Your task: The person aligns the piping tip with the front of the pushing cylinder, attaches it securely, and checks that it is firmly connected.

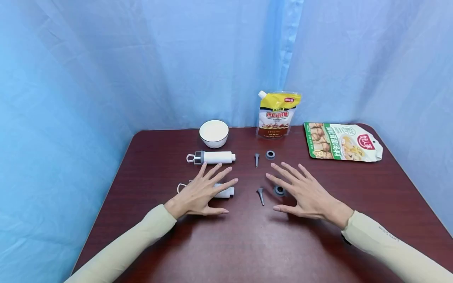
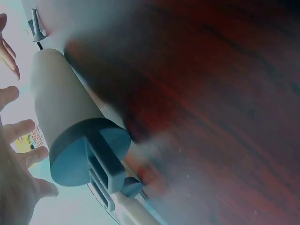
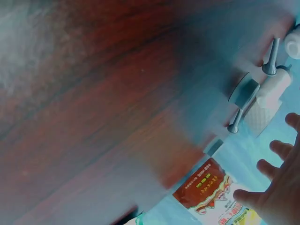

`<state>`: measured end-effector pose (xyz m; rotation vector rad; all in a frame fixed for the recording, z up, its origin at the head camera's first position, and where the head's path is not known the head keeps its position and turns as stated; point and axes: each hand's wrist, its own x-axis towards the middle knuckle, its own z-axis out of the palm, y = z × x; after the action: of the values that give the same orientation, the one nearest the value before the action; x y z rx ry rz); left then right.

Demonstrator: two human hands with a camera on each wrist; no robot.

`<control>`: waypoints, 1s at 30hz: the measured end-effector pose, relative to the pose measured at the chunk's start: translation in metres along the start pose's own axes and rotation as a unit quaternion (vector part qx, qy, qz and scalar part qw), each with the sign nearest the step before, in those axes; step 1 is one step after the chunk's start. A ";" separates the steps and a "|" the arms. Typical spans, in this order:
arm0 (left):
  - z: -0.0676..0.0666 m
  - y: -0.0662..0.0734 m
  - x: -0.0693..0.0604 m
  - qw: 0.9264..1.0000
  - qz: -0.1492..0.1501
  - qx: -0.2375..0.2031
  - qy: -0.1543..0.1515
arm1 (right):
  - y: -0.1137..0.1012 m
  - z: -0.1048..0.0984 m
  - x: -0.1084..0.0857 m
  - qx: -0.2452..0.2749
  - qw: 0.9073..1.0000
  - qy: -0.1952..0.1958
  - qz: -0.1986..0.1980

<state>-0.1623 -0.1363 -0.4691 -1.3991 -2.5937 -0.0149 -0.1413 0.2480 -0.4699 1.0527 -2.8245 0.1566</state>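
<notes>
My left hand (image 1: 202, 192) is spread with straight fingers over the nearer white food syringe (image 1: 224, 192), hiding much of its barrel; the left wrist view shows its grey end cap (image 2: 70, 157) and no finger wrapped around it. A second white syringe (image 1: 217, 157) with a grey collar and loop handle lies just beyond. On the other side, my right hand (image 1: 309, 196) is also spread and holds nothing. Beside its fingertips are a grey ring cap (image 1: 279, 191), partly covered, and a slim grey nozzle (image 1: 260, 196). Another nozzle (image 1: 256, 160) and ring cap (image 1: 270, 155) lie farther back.
A white bowl (image 1: 214, 133) stands at the table's back edge. Right of it, a spouted pouch (image 1: 277, 116) with a yellow top is upright. A green and white food packet (image 1: 343, 142) lies flat at the back right. Blue curtains (image 1: 212, 59) hang around the dark table (image 1: 240, 251).
</notes>
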 end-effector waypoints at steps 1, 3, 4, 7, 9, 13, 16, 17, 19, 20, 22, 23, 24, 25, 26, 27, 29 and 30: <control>0.000 0.001 0.001 1.000 -0.001 -0.004 -0.002 | 0.000 0.000 0.000 0.004 1.000 0.000 0.001; 0.001 0.002 0.004 1.000 -0.002 -0.018 -0.004 | 0.001 -0.001 -0.001 0.010 1.000 0.000 0.003; 0.001 0.003 0.006 1.000 -0.003 -0.027 -0.004 | 0.001 -0.001 -0.001 0.014 1.000 -0.002 0.006; 0.002 0.006 0.012 0.997 -0.007 -0.072 -0.002 | 0.001 -0.001 -0.003 0.035 0.999 -0.011 0.021; 0.002 0.009 0.016 0.995 -0.008 -0.099 0.004 | 0.001 -0.001 -0.004 0.052 0.998 -0.015 0.033; 0.001 0.015 0.025 0.991 -0.010 -0.129 0.015 | 0.001 0.000 -0.005 0.080 0.995 -0.014 0.052; -0.002 0.019 0.034 0.991 -0.011 -0.134 0.015 | 0.002 0.002 -0.005 0.091 0.994 -0.007 0.057; -0.003 0.020 0.037 0.991 -0.011 -0.134 0.012 | 0.002 0.002 -0.005 0.095 0.994 -0.004 0.056; -0.005 0.023 0.044 0.990 -0.011 -0.139 0.004 | 0.002 0.003 -0.005 0.104 0.993 0.000 0.057; -0.006 0.024 0.047 0.989 -0.012 -0.146 0.000 | 0.002 0.003 -0.005 0.109 0.992 0.001 0.059; -0.008 0.027 0.054 0.987 -0.015 -0.158 -0.010 | 0.002 0.003 -0.005 0.121 0.991 0.000 0.064; -0.008 0.029 0.057 0.986 -0.017 -0.164 -0.014 | 0.001 0.004 -0.005 0.127 0.990 -0.002 0.068; -0.009 0.030 0.060 0.985 -0.020 -0.173 -0.018 | 0.001 0.004 -0.006 0.134 0.988 -0.001 0.072; -0.009 0.032 0.063 0.983 -0.024 -0.179 -0.023 | 0.001 0.005 -0.006 0.138 0.988 -0.001 0.074; -0.010 0.033 0.066 0.982 -0.027 -0.187 -0.027 | 0.000 0.006 -0.006 0.143 0.987 0.001 0.074; -0.010 0.034 0.069 0.980 -0.031 -0.193 -0.031 | 0.000 0.007 -0.006 0.146 0.987 0.003 0.073; -0.011 0.036 0.075 0.978 -0.042 -0.201 -0.043 | -0.001 0.008 -0.006 0.151 0.986 0.011 0.069; -0.012 0.037 0.078 0.976 -0.048 -0.206 -0.050 | -0.001 0.008 -0.005 0.151 0.986 0.015 0.067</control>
<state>-0.1715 -0.0530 -0.4469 -1.4240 -2.8549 -0.5377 -0.1373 0.2497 -0.4783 0.8968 -2.9057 0.6265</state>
